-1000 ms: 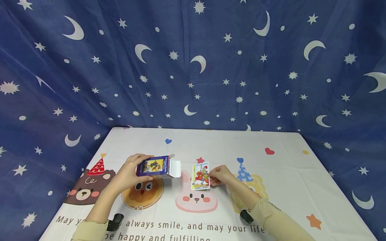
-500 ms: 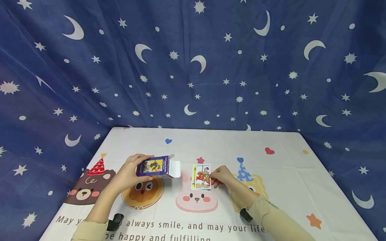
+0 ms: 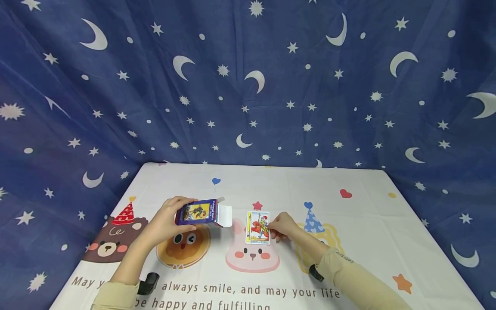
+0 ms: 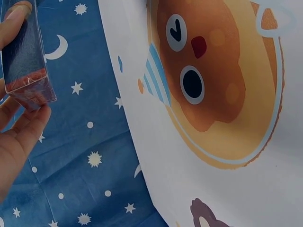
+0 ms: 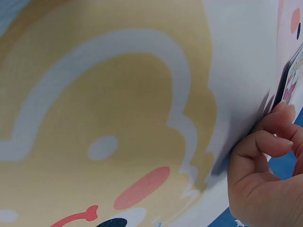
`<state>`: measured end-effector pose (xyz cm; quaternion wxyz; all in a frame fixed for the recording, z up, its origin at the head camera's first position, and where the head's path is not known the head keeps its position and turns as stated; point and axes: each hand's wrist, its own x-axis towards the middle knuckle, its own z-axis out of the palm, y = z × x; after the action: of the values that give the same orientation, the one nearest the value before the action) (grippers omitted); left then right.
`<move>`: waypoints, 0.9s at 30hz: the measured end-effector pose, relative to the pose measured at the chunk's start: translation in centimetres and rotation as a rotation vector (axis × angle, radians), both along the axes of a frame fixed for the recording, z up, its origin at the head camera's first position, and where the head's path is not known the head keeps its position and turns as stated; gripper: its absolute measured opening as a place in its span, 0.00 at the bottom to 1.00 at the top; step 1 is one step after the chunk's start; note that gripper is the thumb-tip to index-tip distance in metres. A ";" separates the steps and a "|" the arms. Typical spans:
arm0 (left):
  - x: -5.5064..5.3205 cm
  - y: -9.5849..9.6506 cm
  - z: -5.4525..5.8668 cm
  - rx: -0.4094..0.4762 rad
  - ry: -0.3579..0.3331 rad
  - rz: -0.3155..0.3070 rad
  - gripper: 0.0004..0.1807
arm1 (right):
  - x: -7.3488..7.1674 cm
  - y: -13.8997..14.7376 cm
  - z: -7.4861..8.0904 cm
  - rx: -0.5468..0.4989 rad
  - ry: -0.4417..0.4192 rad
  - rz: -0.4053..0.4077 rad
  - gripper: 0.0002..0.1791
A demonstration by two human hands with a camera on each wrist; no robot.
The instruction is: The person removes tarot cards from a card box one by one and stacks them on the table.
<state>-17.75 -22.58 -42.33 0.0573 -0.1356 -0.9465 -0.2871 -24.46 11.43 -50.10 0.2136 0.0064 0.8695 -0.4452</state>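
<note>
My left hand (image 3: 168,219) grips a blue tarot card box (image 3: 196,212) between thumb and fingers. Its white end flap (image 3: 225,216) stands open toward the right. In the left wrist view, the closed end of the box (image 4: 31,87) shows at the upper left, with fingers around it. To the right of the box, my right hand (image 3: 286,225) pinches the right edge of some face-up tarot cards (image 3: 257,228) over the printed pink bunny. A yellow strip of another card shows along their left side. The right wrist view catches only the edge of the cards (image 5: 292,78) beyond the curled fingers.
A white tablecloth (image 3: 294,185) printed with cartoon animals and lettering covers the table. Behind it hangs a dark blue curtain (image 3: 217,86) with moons and stars. Black wrist devices (image 3: 149,284) are on both forearms.
The upper cards shifted slightly right and toward me, then a little left, and now lie closer in line with the card beneath. My left hand and the box stay almost still.
</note>
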 end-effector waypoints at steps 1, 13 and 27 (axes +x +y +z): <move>0.0 0.0 0.0 0.000 0.000 0.000 0.40 | 0.0 0.0 0.0 0.006 0.008 0.001 0.12; -0.1 0.1 -0.1 -0.007 0.010 -0.004 0.40 | 0.2 -0.3 0.2 -0.004 -0.004 -0.014 0.15; 0.1 -0.2 -0.1 -0.002 -0.001 0.005 0.40 | 0.4 -0.5 0.6 -0.013 -0.016 -0.036 0.16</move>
<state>-17.63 -22.82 -42.42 0.0573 -0.1329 -0.9472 -0.2860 -24.03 10.94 -49.45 0.2125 0.0243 0.8646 -0.4546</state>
